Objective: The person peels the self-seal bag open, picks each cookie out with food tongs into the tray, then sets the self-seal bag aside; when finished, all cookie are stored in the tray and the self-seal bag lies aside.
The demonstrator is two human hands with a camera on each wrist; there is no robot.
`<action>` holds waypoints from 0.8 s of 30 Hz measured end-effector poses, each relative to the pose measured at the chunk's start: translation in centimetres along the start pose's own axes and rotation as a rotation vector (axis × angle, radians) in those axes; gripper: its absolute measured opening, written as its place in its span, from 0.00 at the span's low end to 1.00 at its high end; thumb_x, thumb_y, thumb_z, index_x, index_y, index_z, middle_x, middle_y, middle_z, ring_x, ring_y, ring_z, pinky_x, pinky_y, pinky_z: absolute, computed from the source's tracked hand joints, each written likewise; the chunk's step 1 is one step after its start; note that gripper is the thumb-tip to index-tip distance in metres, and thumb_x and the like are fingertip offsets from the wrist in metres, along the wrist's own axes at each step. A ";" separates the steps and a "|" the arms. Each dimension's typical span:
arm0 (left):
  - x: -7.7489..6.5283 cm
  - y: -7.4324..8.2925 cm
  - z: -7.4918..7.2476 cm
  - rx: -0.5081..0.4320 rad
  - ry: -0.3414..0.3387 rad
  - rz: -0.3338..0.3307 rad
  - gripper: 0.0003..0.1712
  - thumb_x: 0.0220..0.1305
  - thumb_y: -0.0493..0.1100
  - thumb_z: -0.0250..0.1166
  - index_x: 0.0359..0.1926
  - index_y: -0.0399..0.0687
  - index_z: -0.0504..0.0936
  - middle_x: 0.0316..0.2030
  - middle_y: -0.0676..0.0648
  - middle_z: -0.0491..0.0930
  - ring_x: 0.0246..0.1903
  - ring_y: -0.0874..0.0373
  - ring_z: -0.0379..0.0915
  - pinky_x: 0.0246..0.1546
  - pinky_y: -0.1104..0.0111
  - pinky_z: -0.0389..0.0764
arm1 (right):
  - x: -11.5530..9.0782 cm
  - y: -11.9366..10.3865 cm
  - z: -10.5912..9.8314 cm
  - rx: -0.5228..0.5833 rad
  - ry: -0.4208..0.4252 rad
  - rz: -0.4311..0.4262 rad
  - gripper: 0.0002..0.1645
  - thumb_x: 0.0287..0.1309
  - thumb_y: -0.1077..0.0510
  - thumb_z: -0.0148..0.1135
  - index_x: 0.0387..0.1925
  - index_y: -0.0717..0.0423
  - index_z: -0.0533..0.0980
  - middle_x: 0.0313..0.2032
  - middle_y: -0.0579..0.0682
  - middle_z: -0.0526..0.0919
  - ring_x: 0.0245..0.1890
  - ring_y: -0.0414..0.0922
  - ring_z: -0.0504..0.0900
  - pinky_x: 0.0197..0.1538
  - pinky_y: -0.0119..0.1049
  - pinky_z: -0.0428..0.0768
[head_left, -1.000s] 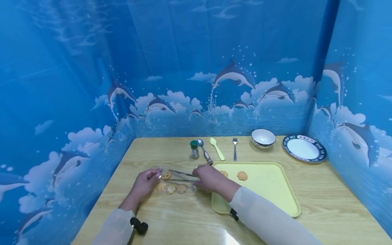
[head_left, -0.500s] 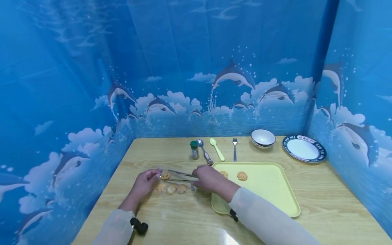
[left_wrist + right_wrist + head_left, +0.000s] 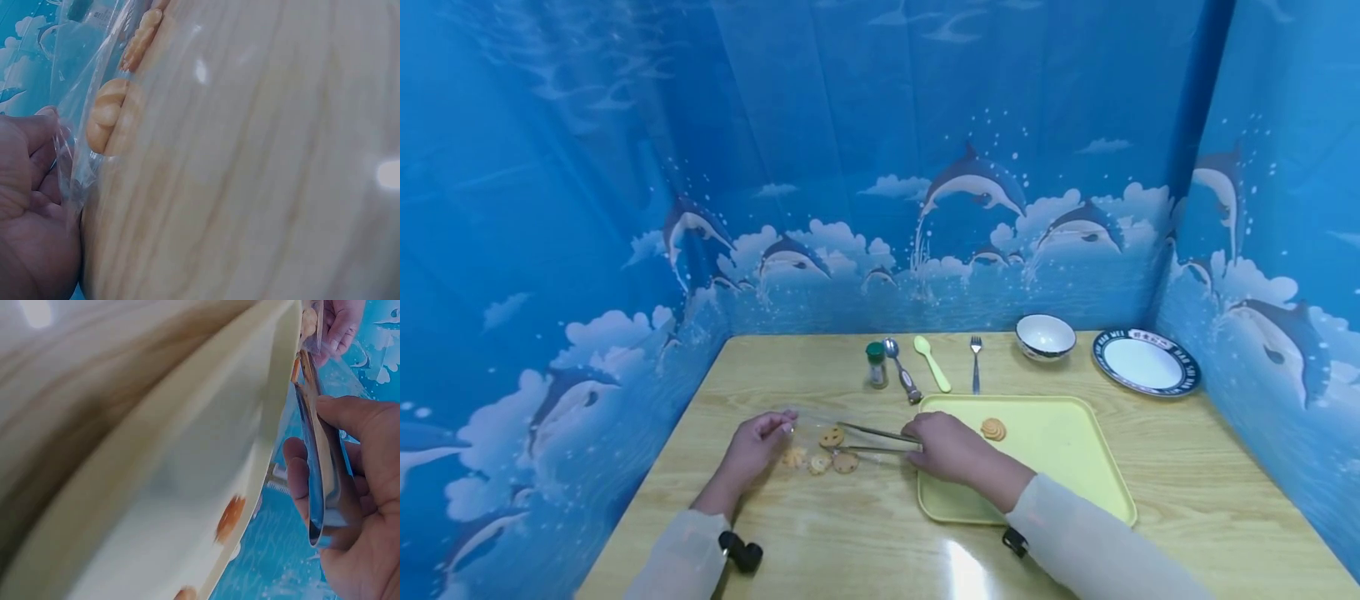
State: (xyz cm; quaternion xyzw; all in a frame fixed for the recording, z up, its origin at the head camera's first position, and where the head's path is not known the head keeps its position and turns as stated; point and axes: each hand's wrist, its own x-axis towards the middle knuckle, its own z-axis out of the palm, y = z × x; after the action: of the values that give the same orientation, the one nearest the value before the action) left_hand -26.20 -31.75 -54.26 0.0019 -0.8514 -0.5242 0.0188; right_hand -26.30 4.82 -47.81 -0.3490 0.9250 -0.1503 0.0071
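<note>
- One clear bag [image 3: 75,69] is lying around three cookies [image 3: 846,462]; a fourth cookie [image 3: 832,437] is sitting at the tips of one pair of tongs [image 3: 337,494]; two others are resting on one yellow tray [image 3: 1063,442].
- The left hand [image 3: 756,443] is pinching the bag's edge.
- The right hand [image 3: 951,447] is reaching leftward over the tray, gripping the tongs.
- The fourth cookie is lying between both hands, apart from their fingers.

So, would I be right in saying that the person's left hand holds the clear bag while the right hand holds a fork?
Not quite: the right hand holds metal tongs, as the right wrist view shows; the fork lies beyond the tray. The left hand does hold the clear bag.
</note>
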 end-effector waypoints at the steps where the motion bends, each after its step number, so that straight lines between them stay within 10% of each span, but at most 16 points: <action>1: 0.0 0.0 -0.1 0.009 0.001 0.011 0.13 0.73 0.48 0.64 0.46 0.44 0.84 0.64 0.46 0.80 0.71 0.45 0.68 0.74 0.49 0.66 | -0.3 0.3 -0.1 0.003 0.007 -0.001 0.17 0.61 0.49 0.71 0.48 0.53 0.84 0.40 0.47 0.87 0.41 0.44 0.86 0.48 0.42 0.86; 24: 0.3 -0.4 0.1 -0.008 -0.001 -0.017 0.15 0.72 0.51 0.65 0.46 0.44 0.84 0.64 0.48 0.80 0.71 0.46 0.68 0.75 0.49 0.65 | -1.9 2.0 -0.1 0.040 0.048 -0.004 0.17 0.61 0.49 0.71 0.48 0.53 0.85 0.40 0.47 0.88 0.40 0.44 0.86 0.48 0.41 0.87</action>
State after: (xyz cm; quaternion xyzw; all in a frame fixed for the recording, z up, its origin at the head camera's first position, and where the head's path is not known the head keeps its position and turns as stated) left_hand -26.47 -31.89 -54.65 0.0090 -0.8491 -0.5280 0.0138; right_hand -26.15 7.47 -48.49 -0.3468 0.9211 -0.1770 -0.0083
